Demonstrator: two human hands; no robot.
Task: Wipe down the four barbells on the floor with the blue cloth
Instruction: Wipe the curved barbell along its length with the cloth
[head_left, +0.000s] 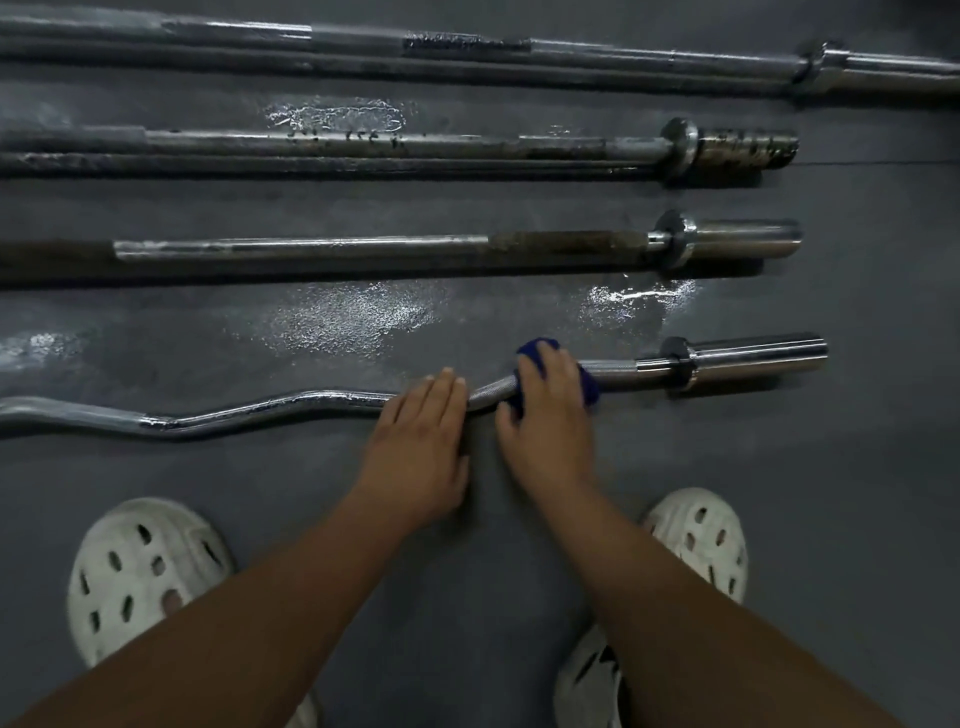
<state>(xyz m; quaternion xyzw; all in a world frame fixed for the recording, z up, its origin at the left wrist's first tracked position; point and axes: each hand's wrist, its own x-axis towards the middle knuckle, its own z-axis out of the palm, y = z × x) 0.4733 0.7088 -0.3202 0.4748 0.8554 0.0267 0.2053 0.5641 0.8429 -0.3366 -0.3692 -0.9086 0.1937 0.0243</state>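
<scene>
Blue cloth (536, 349) wrapped on the curved barbell (311, 402)

At lower centre-right, the right hand (550, 410) curls its fingers around the cloth and shaft, just left of the bar's sleeve. The left hand (421, 436) lies beside it, fingers straight, resting on the shaft. Three straight barbells (363, 247) lie parallel across the upper half. Wet patches glisten on the grey floor (353, 312).

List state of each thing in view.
curl bar, on floor, wet sheen
blue cloth, wrapped over curl bar, under right hand
right hand, grips blue cloth
left hand, fingers straight, resting on curl bar
near straight barbell, on floor, untouched
middle straight barbell, on floor, untouched
far barbell, on floor, untouched
floor, wet patches
</scene>
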